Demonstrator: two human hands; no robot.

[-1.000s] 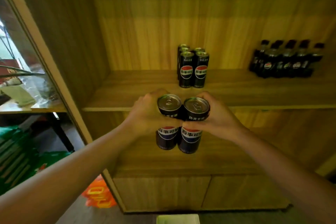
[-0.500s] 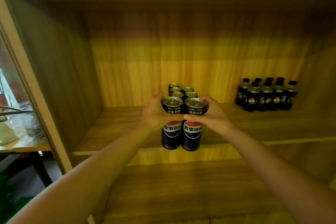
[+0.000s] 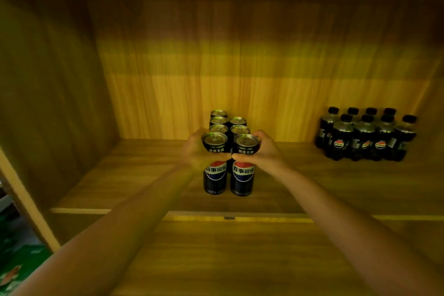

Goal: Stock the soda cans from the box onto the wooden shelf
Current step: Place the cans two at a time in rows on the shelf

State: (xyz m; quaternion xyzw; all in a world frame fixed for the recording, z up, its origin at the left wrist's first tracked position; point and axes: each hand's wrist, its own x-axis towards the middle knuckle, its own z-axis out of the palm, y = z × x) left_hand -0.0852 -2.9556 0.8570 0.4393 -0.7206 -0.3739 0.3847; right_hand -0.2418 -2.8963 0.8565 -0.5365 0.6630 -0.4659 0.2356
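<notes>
Two black soda cans stand upright side by side near the middle of the wooden shelf (image 3: 134,175), their bases apparently on or just above the board: the left can (image 3: 215,163) wrapped by the left hand (image 3: 195,151), the right can (image 3: 243,166) by the right hand (image 3: 265,154), fingers clenched round each upper body. At 12 o'clock, just behind them, five stocked cans (image 3: 228,124) sit in two columns, so the pair seems to extend both rows. At 3 o'clock, well apart, stands a cluster of small bottles (image 3: 365,137). The box is out of view, so how many cans remain is unknowable; stocking looks partly done.
</notes>
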